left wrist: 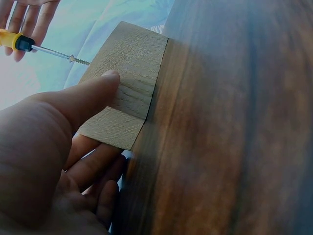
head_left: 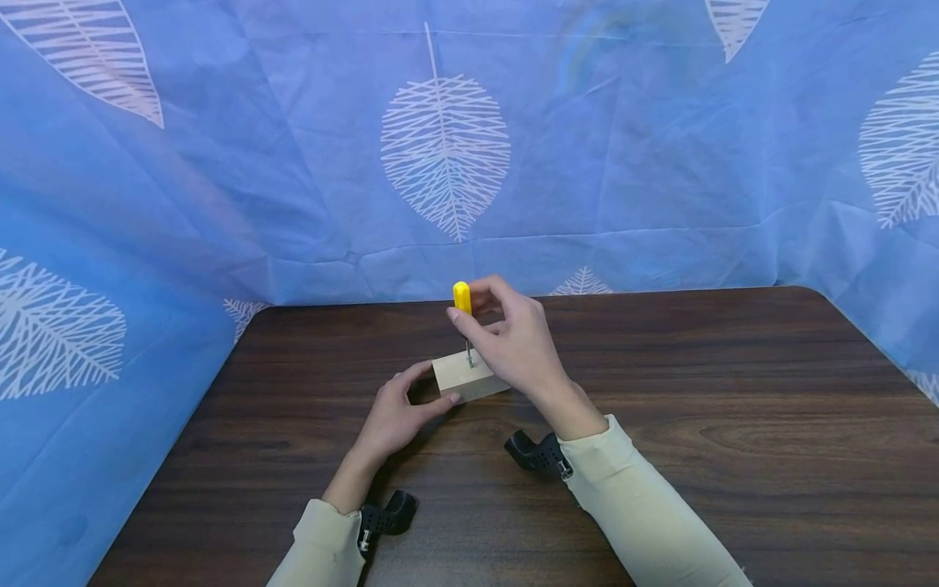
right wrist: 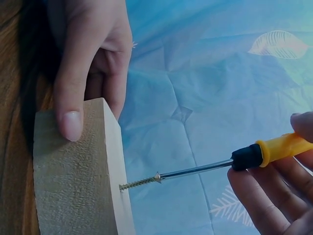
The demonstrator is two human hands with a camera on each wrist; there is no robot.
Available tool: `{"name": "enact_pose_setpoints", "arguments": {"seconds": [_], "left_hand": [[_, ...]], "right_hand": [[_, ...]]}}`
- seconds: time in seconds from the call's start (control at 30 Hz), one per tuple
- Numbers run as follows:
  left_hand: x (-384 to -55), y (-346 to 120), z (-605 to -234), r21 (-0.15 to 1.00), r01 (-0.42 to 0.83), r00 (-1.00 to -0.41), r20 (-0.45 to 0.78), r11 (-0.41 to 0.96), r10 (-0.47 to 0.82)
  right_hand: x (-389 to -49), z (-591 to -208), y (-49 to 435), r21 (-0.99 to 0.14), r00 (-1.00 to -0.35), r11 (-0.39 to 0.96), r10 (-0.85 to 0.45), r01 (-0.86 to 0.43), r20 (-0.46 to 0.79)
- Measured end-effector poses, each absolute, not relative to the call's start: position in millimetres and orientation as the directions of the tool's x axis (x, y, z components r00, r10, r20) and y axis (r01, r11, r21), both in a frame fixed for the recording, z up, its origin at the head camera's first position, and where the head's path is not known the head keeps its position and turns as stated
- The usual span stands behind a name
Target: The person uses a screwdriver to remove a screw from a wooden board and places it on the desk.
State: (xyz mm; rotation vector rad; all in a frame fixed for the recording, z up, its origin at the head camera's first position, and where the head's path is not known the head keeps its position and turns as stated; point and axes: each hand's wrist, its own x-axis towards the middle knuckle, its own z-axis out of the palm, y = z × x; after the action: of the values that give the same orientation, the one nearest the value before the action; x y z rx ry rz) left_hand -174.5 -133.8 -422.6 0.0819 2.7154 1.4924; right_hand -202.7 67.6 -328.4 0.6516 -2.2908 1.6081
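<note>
A pale wooden block [head_left: 462, 375] lies on the dark table, its left end gripped by my left hand [head_left: 399, 412] between thumb and fingers. From the block's top face a screw [right wrist: 139, 183] stands up, its tip in the wood and most of its thread exposed. My right hand [head_left: 517, 338] holds a yellow-handled screwdriver [head_left: 461, 297] upright over the block. In the right wrist view the screwdriver's shaft [right wrist: 195, 170] meets the screw head, in line with it. Thumb and fingertips pinch the handle near its black collar [right wrist: 246, 157].
The dark wood-grain table [head_left: 697, 391] spreads around the block. Behind and to the left hangs a blue cloth [head_left: 308, 147] with white leaf prints. Black wrist cameras [head_left: 392, 512] sit at both cuffs.
</note>
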Motion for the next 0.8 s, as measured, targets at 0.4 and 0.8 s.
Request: {"name": "enact_pose_setpoints", "arguments": {"seconds": [0.4, 0.8], "left_hand": [[-173.9, -133.6, -422.3, 0.846, 0.017, -0.998, -0.017, 0.533, 0.058], [-173.6, -133.0, -421.5, 0.848, 0.008, -0.998, -0.024, 0.529, 0.054]], "right_hand": [[-202.9, -328.9, 66.5, -0.822, -0.861, 0.263, -0.21, -0.506, 0.463], [-202.0, -327.8, 65.7, -0.812, -0.852, 0.262, -0.2, -0.522, 0.483]]}}
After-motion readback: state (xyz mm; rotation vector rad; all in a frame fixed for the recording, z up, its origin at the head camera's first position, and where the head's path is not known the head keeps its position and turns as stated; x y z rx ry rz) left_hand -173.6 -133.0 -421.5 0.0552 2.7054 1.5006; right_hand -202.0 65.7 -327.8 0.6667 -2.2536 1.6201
